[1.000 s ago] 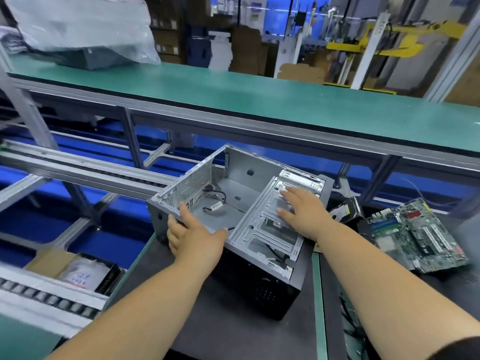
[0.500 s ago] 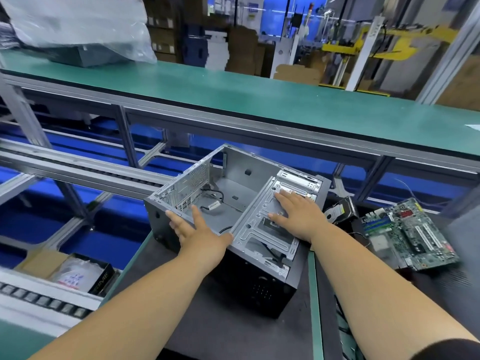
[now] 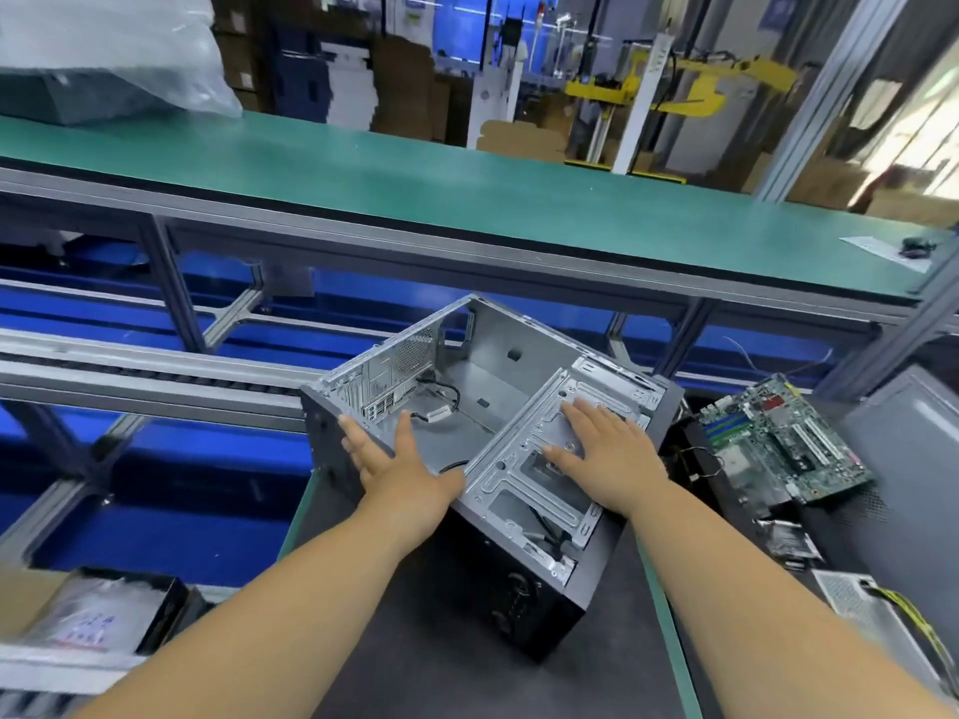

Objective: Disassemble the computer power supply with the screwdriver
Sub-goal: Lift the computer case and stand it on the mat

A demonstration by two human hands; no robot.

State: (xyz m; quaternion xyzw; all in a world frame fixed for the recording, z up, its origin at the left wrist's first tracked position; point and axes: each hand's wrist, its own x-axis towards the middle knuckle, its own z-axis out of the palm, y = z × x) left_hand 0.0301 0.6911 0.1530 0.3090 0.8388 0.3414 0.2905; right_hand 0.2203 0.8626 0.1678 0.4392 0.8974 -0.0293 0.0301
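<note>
An open, nearly gutted grey computer case point(image 3: 498, 371) lies on its side on the dark mat, open side up. My left hand point(image 3: 399, 464) lies with straight fingers against the case's near left wall, thumb pointing into the cavity. My right hand point(image 3: 607, 448) presses flat on the metal drive cage point(image 3: 524, 485) at the case's right. A silver power supply point(image 3: 856, 599) with yellow wires lies at the lower right. No screwdriver is in view.
A green motherboard point(image 3: 778, 448) lies right of the case, with small parts and cables point(image 3: 789, 542) below it. A grey panel point(image 3: 913, 459) stands at the far right. A green conveyor belt point(image 3: 467, 184) runs behind; roller rails point(image 3: 129, 371) and a box point(image 3: 93, 614) are to the left.
My left hand has let go of the case's rim and opened flat against its left wall. The case has shifted and turned slightly. My right hand stays flat on the drive cage.
</note>
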